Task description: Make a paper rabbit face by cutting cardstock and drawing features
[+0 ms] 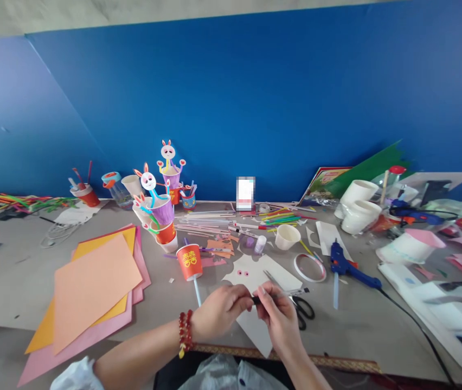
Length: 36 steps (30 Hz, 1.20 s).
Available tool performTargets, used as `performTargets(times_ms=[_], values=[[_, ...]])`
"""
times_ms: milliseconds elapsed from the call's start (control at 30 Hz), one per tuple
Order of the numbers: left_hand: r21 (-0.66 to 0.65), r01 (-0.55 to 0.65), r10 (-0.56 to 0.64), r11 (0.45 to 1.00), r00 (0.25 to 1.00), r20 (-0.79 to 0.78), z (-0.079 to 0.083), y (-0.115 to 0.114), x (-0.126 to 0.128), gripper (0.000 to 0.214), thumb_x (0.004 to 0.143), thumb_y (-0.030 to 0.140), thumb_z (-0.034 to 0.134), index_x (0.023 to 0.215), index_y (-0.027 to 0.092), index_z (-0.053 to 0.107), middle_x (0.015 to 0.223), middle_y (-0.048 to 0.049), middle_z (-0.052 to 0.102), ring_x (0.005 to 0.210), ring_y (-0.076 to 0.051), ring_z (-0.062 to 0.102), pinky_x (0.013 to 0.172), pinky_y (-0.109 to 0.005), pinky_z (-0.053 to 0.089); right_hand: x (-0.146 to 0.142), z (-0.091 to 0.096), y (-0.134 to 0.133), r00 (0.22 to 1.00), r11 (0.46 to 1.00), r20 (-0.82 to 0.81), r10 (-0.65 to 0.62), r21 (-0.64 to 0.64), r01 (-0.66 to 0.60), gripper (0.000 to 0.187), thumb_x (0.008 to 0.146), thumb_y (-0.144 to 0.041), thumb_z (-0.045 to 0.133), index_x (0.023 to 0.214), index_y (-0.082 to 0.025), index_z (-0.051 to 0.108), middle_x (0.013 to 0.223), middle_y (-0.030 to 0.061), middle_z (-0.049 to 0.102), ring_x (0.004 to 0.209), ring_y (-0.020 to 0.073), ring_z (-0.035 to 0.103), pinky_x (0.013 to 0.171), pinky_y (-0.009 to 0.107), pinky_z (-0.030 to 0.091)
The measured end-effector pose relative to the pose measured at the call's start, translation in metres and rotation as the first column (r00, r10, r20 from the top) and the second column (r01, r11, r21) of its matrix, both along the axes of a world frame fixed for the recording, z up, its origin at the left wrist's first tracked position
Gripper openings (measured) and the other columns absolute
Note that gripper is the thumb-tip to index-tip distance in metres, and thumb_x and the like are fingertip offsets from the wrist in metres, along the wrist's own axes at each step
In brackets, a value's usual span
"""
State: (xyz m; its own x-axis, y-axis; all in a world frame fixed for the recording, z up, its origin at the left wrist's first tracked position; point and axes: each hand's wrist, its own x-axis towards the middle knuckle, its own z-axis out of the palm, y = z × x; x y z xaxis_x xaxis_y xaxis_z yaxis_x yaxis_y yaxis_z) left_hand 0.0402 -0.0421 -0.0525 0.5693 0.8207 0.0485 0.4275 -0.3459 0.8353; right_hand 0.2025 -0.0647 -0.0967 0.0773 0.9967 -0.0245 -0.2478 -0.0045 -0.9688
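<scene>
Both hands meet over the front of the table on a slim pen (256,300) with a dark end and a pale barrel. My left hand (225,311), with a red bead bracelet on its wrist, pinches the dark end. Closed around the barrel is my right hand (280,322), and the pen's far end pokes out to its right. Beneath them lies a white paper sheet (286,271) with cut edges and two small pink eye shapes (243,273). Black-handled scissors (305,312) rest just right of my right hand, partly hidden by it.
An upturned red paper cup (189,261) on a pale stick stands left of centre. Rabbit figures on cups (161,208) are behind it. Stacked coloured paper (96,271) lies left. To the right are a tape roll (309,267), a blue glue gun (347,265) with a trailing cord, and a white cup (288,237).
</scene>
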Motion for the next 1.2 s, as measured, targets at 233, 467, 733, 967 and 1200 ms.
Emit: performTargets(times_ms=[233, 467, 733, 967, 1200], values=[[-0.536, 0.143, 0.038, 0.832, 0.949, 0.312, 0.001, -0.02, -0.01, 0.045, 0.097, 0.058, 0.041, 0.08, 0.018, 0.052, 0.053, 0.0077, 0.034, 0.044, -0.007, 0.028, 0.044, -0.023, 0.023, -0.009, 0.011, -0.017, 1.0, 1.0, 0.022, 0.011, 0.026, -0.011, 0.042, 0.087, -0.051, 0.067, 0.064, -0.017, 0.06, 0.051, -0.0037, 0.048, 0.043, 0.0074, 0.038, 0.043, 0.023, 0.026], [-0.747, 0.285, 0.165, 0.6, 0.87, 0.465, 0.005, -0.028, -0.016, 0.045, 0.091, 0.061, 0.054, 0.082, 0.017, 0.05, 0.059, 0.0093, 0.03, 0.043, -0.004, 0.022, 0.04, -0.021, 0.016, -0.014, 0.026, -0.027, 0.996, 1.0, 0.082, 0.028, 0.006, -0.028, 0.044, 0.088, -0.055, 0.065, 0.063, -0.019, 0.058, 0.047, -0.0051, 0.045, 0.04, 0.0078, 0.038, 0.041, 0.022, 0.028], [-0.773, 0.277, 0.135, 0.57, 0.897, 0.421, 0.011, -0.023, -0.024, 0.047, 0.093, 0.063, 0.047, 0.08, 0.018, 0.047, 0.055, 0.0097, 0.029, 0.042, -0.005, 0.024, 0.042, -0.022, 0.019, -0.016, 0.028, -0.025, 0.99, 0.998, 0.125, 0.057, 0.028, -0.061, 0.04, 0.09, -0.05, 0.063, 0.065, -0.019, 0.059, 0.047, -0.0041, 0.049, 0.039, 0.0089, 0.043, 0.04, 0.022, 0.03], [-0.265, 0.101, -0.079, 0.959, 0.993, 0.093, 0.004, -0.021, -0.022, 0.04, 0.102, 0.047, 0.032, 0.087, 0.018, 0.054, 0.075, -0.001, 0.055, 0.065, -0.013, 0.049, 0.062, -0.024, 0.038, -0.005, 0.02, -0.008, 0.974, 0.979, 0.111, 0.2, 0.027, -0.204, 0.04, 0.087, -0.051, 0.066, 0.064, -0.019, 0.057, 0.049, -0.0038, 0.05, 0.039, 0.0081, 0.041, 0.039, 0.021, 0.028], [-0.124, 0.113, -0.116, 0.986, 0.993, -0.023, -0.005, -0.016, -0.018, 0.037, 0.102, 0.046, 0.035, 0.091, 0.018, 0.058, 0.084, -0.0056, 0.067, 0.074, -0.017, 0.061, 0.068, -0.024, 0.045, 0.003, 0.024, 0.002, 0.898, 0.907, 0.124, 0.422, -0.067, -0.417, 0.04, 0.087, -0.053, 0.065, 0.068, -0.019, 0.056, 0.05, -0.0053, 0.046, 0.042, 0.0077, 0.039, 0.042, 0.021, 0.028]])
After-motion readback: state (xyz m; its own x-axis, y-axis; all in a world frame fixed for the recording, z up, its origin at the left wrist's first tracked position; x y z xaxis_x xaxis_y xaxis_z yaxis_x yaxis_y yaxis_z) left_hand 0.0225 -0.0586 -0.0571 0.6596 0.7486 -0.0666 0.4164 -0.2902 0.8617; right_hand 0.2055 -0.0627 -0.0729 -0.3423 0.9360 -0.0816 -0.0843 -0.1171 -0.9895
